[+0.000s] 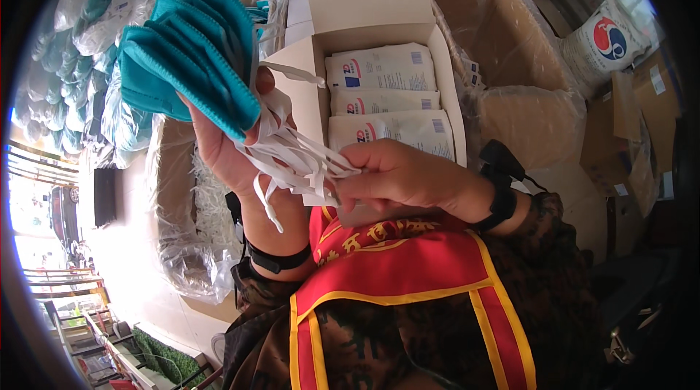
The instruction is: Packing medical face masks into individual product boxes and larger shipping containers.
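A fanned stack of teal face masks (pixel 189 58) is gripped in my left hand (pixel 222 153), raised at the upper left. White ear loops (pixel 295 160) hang from the stack in a loose bunch. The fingers of my right hand (pixel 412 175) are closed on the ends of these loops and hold them out to the right. Behind my hands an open white box (pixel 364 10) contains several flat white packets (pixel 383 69); my right hand and forearm cover part of its near side.
A plastic-lined carton (pixel 503 18) stands open at the right, with stacked cardboard boxes (pixel 620 142) and a white sack (pixel 609 40) beyond. Another lined carton (pixel 175 171) holds white stringy material at the left. Clear bags of teal goods (pixel 80 91) are piled at the far left.
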